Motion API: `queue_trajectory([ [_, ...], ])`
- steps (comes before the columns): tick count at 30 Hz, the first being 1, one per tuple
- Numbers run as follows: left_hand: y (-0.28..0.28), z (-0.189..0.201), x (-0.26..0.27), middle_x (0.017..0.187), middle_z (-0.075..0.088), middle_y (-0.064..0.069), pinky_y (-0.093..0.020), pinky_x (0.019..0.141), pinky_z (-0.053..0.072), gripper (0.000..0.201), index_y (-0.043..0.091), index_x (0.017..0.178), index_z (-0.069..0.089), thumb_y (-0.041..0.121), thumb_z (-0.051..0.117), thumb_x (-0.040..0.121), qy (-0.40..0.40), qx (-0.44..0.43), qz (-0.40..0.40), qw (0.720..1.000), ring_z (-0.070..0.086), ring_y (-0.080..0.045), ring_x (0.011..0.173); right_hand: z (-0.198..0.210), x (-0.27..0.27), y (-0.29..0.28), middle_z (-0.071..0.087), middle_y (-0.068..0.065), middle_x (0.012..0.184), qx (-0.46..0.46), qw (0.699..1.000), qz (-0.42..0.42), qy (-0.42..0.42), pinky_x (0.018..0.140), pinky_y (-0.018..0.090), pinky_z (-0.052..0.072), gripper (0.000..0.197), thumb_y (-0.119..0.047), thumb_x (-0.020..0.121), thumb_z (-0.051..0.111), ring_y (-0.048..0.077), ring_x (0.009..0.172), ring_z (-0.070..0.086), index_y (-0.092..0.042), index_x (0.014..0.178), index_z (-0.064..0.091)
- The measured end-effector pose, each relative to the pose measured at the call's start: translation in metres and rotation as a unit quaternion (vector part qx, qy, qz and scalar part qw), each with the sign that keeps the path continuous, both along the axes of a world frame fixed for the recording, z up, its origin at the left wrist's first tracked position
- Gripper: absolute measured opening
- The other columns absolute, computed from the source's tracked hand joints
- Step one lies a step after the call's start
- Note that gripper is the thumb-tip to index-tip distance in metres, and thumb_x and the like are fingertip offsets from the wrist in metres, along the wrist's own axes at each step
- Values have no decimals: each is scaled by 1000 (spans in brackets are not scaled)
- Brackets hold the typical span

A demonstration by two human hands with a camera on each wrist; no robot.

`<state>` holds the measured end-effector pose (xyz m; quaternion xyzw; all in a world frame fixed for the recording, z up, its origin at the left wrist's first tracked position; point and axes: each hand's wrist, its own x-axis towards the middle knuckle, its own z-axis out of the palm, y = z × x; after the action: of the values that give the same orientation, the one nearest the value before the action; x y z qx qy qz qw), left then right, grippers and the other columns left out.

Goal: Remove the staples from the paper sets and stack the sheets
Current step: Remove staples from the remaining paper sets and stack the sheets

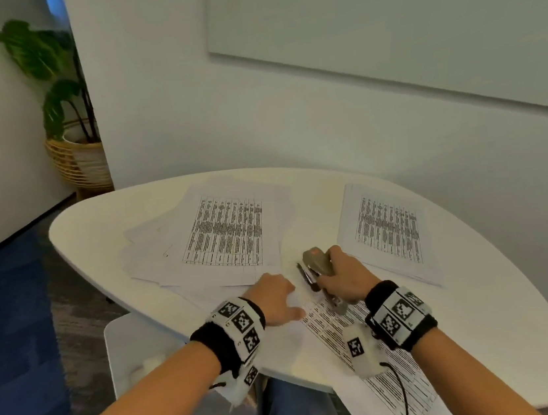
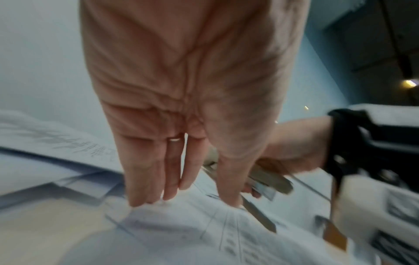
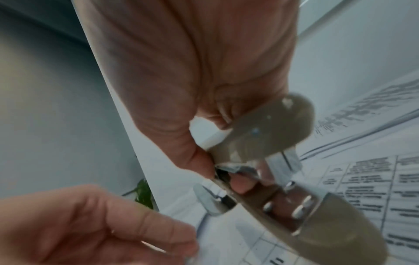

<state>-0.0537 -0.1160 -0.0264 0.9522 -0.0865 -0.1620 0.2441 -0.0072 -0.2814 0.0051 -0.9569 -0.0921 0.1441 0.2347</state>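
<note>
A stapled paper set printed with tables lies at the near edge of the white table. My left hand presses its straight fingers down on the paper set near its top corner. Just to the right, my right hand grips a grey-beige staple remover, with its metal tip pointing down at the paper set by my left thumb. In the right wrist view my right hand's fingers curl round the staple remover above the paper set. The staple itself is not visible.
A loose, fanned pile of sheets lies at the back left of the table, and a neater stack at the back right. A white seat stands left of my knees. A potted plant in a basket stands in the far corner.
</note>
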Motion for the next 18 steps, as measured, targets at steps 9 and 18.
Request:
queue_trajectory([
  [9, -16, -4, 15, 99, 69, -1, -22, 75, 53, 52, 10, 110, 64, 33, 84, 67, -13, -188, 123, 974, 66, -12, 84, 9, -22, -13, 59, 3, 112, 44, 996, 72, -37, 71, 20, 49, 40, -23, 79, 70, 17, 93, 60, -21, 116, 54],
  [18, 20, -4, 21, 78, 72, -11, -34, 78, 59, 17, 9, 67, 73, -7, 75, 72, 88, -375, 224, 895, 72, -23, 79, 4, -4, -34, 56, 3, 113, -42, 994, 80, -55, 68, 13, 35, 43, -13, 79, 71, 12, 94, 50, -22, 119, 59],
])
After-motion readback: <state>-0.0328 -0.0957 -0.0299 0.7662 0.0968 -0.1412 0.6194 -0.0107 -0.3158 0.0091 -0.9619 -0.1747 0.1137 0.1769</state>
